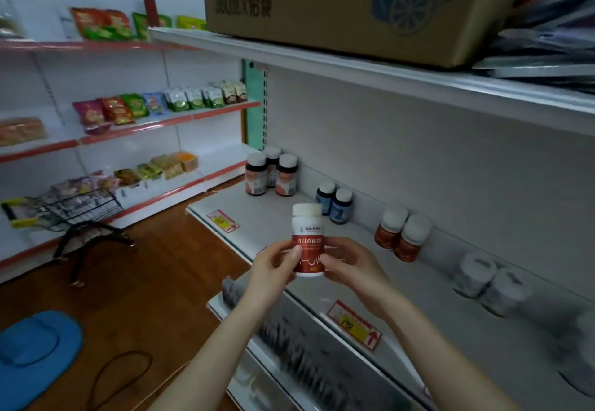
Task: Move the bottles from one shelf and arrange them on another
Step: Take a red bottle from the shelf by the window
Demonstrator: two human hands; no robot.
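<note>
The shelf point(264, 207) carried bottles point(335, 206) grouped by kind along its back. In front of it, the left hand point(273, 265) and right hand point(351, 265) together pinched a red bottle point(308, 249) upright, label toward the wearer, likely to match its group.

Groups along the back edge of the shelf point(257, 214)
Three bottles point(272, 174) stand at the back left corner; three pairs point(402, 236) follow rightward along the back edge. Left hand point(273, 265) and right hand point(349, 267) hold one bottle point(307, 240) upright near the front edge.
</note>
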